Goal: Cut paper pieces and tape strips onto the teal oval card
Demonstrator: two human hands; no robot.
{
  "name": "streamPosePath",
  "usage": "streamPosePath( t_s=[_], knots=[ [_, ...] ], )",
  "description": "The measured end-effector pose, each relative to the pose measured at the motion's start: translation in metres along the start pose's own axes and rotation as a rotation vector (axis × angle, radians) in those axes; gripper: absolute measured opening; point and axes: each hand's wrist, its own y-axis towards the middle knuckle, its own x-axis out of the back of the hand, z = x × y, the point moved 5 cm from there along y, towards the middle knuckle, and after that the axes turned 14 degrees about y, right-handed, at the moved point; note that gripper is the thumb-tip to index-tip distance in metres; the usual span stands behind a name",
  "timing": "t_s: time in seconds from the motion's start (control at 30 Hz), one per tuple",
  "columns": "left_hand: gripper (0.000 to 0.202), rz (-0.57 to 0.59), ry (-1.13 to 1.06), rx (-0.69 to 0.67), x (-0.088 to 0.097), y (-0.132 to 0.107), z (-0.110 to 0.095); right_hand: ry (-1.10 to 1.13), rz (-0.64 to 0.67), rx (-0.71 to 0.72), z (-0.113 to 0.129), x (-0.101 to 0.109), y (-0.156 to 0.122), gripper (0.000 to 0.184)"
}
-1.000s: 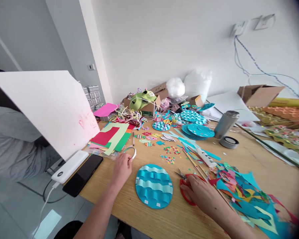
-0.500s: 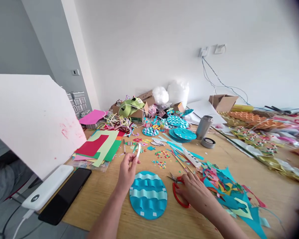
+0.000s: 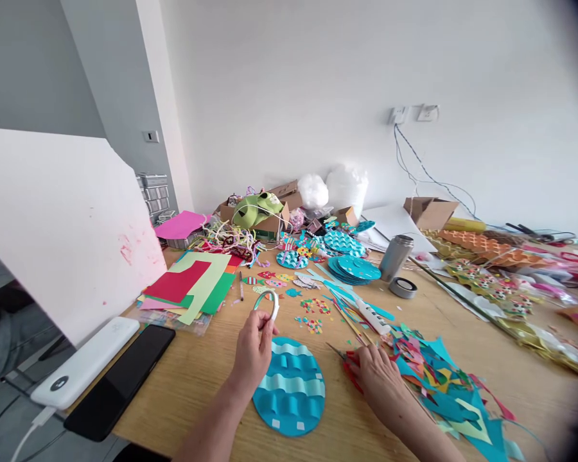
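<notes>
My left hand (image 3: 251, 350) is closed round a curved strip of white and teal paper (image 3: 268, 301), held up over the wooden table (image 3: 207, 385). Just right of that hand lies a teal oval with wavy paper bands (image 3: 291, 385). My right hand (image 3: 373, 378) is closed on red-handled scissors (image 3: 350, 371) lying on the table, blades pointing left. A heap of teal and coloured paper scraps (image 3: 438, 378) sits right of that hand.
A white board (image 3: 62, 224) stands tilted at the left, with a white power bank (image 3: 84, 362) and a black phone (image 3: 120, 382) below it. Coloured sheets (image 3: 192, 285), a metal flask (image 3: 395, 256), a tape roll (image 3: 403, 287), stacked teal ovals (image 3: 354, 266) and boxes crowd the back.
My left hand has lifted the paper strip off the table and brought it over the teal oval. My right hand stays on the scissors. The view has swung right.
</notes>
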Motion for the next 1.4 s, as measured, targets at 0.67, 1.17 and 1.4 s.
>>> streamPosePath(
  t_s=[0.67, 1.17, 1.4],
  knots=[
    [0.012, -0.096, 0.228, -0.194, 0.000, -0.009, -0.001, 0.937, -0.066, 0.281, 0.129, 0.032, 0.067, 0.011],
    [0.015, -0.004, 0.275, -0.132, -0.004, -0.006, -0.001, 0.881, -0.020, 0.364, 0.141, 0.027, 0.065, 0.010],
    [0.017, -0.025, 0.156, 0.006, 0.001, -0.003, 0.004, 0.854, -0.068, 0.320, 0.142, 0.034, 0.063, 0.006]
  ],
)
